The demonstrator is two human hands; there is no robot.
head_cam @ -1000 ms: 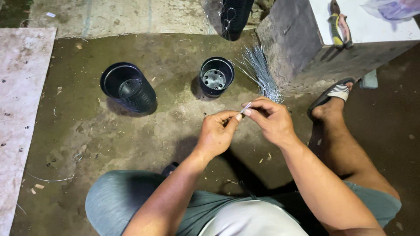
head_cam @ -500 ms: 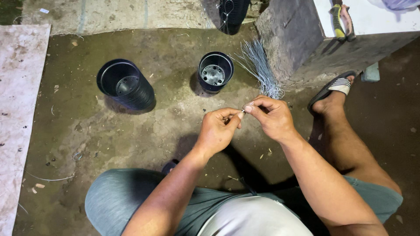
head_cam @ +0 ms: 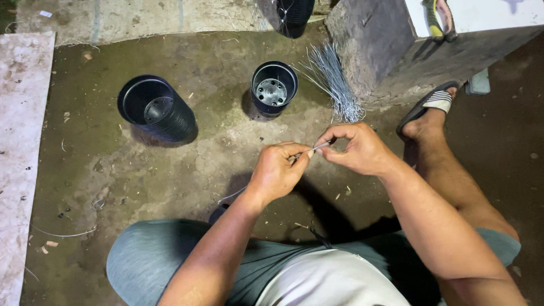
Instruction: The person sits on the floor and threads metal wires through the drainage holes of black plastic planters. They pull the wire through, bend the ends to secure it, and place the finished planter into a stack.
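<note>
At centre, above the bare concrete floor (head_cam: pixel 170 175): left hand (head_cam: pixel 277 173) and right hand (head_cam: pixel 354 148) brought close together, both pinched on one thin grey wire (head_cam: pixel 313 149). Wire stretched short between thumb and forefinger of each hand, tilted slightly up toward the right hand; further length trailing down and left below the left wrist. Fingers of both hands curled shut around the wire, knuckles up.

Just beyond the right hand: bundle of wires (head_cam: pixel 331 82), fanned out on the floor and leaning against a dark concrete block (head_cam: pixel 374 51), lower ends gathered near the right thumb but apart from it. On top of the block: pale slab (head_cam: pixel 487 17) carrying a yellow-and-black tool (head_cam: pixel 436 17), only partly in view.

Beyond the left hand: small black pot (head_cam: pixel 274 89), standing upright, mouth open to the camera, holes in its base visible. Farther left, well apart: larger stack of black pots (head_cam: pixel 158 110), lying tilted, mouth toward the camera. At the top edge: another black pot (head_cam: pixel 294 14), cut off by the frame.

At right: bare foot in a striped sandal (head_cam: pixel 428 105), beside the block. At bottom: knees in grey shorts (head_cam: pixel 147 260), white shirt between them. At far left: pale slab edge (head_cam: pixel 20 170) bordering the floor.
</note>
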